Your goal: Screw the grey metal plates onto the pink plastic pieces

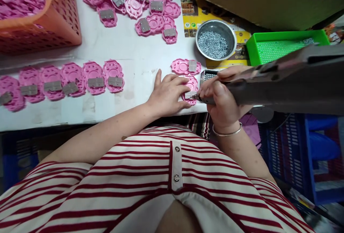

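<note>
In the head view my left hand (169,95) lies palm down at the left edge of a pink plastic casing (191,82). Its thumb and fingertips hold that casing against the white table, and the little finger sticks out. A grey metal plate lies on the casing's near end, partly covered. My right hand (224,100) is wrapped around a dark power screwdriver (258,90), whose tip meets the plate. Just beyond is another pink casing with a grey plate (192,66). A small metal tray (209,75) sits beside them, partly hidden by my right hand.
A steel bowl of small screws (213,45) and a green tray (290,43) stand beyond my right hand. Pink casings (95,77) form a row at left; more are piled at the back (135,0). An orange basket (61,18) fills the far left corner.
</note>
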